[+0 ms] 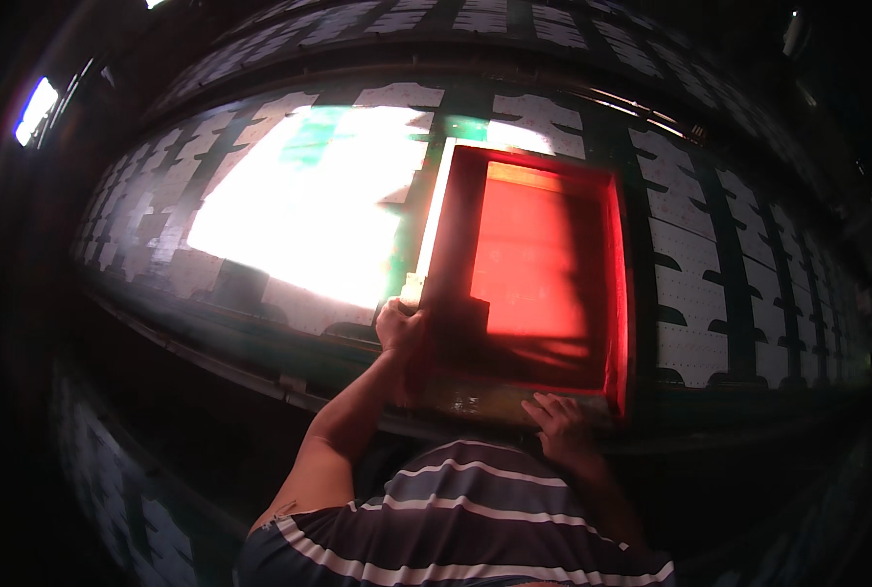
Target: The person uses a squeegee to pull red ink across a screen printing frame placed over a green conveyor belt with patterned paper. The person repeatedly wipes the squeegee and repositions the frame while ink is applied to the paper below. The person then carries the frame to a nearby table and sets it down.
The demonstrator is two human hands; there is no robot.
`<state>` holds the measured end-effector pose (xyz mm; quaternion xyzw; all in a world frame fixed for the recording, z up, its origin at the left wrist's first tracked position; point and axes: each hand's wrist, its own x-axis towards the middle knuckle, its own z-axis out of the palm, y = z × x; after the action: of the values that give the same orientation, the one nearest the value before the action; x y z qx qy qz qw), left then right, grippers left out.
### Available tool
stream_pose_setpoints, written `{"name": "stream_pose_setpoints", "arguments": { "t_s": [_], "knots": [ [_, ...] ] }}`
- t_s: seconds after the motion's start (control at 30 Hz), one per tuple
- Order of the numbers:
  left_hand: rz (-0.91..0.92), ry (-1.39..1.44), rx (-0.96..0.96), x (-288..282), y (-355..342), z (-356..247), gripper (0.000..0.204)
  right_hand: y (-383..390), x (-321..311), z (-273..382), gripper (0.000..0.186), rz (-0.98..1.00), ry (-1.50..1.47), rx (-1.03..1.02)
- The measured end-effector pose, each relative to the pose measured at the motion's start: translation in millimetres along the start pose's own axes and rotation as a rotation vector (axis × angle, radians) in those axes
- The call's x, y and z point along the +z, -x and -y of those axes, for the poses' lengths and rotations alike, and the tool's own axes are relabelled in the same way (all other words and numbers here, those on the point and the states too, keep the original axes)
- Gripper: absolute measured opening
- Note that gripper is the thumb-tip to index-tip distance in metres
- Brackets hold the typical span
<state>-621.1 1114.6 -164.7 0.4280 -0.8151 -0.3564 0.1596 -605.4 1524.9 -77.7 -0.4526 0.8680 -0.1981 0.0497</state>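
A rectangular screen-printing frame with red mesh [534,254] lies on a long table, its pale left rail catching the light. My left hand [398,325] is closed on that frame at the lower left, beside a small pale fitting [412,290]. At the near edge, toward the right, my right hand [560,421] rests with its fingers stretched out and apart on the frame's yellowish lower rail [475,401]. Pale cut fabric pieces [686,328] with small dots lie in rows on the dark green surface to both sides of the frame.
The long table [712,210] curves away left and right under more rows of pieces. Bright sunlight washes out the part left of the frame. Behind runs a rail [651,117] and another table [475,24] with similar pieces; more pieces show low at the left [142,509].
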Motion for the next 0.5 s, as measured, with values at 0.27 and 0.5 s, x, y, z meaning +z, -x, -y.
{"name": "stream_pose_setpoints", "arguments": {
  "t_s": [0.27, 0.5],
  "knots": [
    [-0.003, 0.058, 0.063, 0, 5, -3, 0.052, -51, 8, 16, 0.047, 0.075, 0.032, 0.005],
    [0.037, 0.092, 0.140, 5, 1, 9, 0.067, -71, -20, 17, 0.047, 0.134, -0.049, 0.133]
  ]
}}
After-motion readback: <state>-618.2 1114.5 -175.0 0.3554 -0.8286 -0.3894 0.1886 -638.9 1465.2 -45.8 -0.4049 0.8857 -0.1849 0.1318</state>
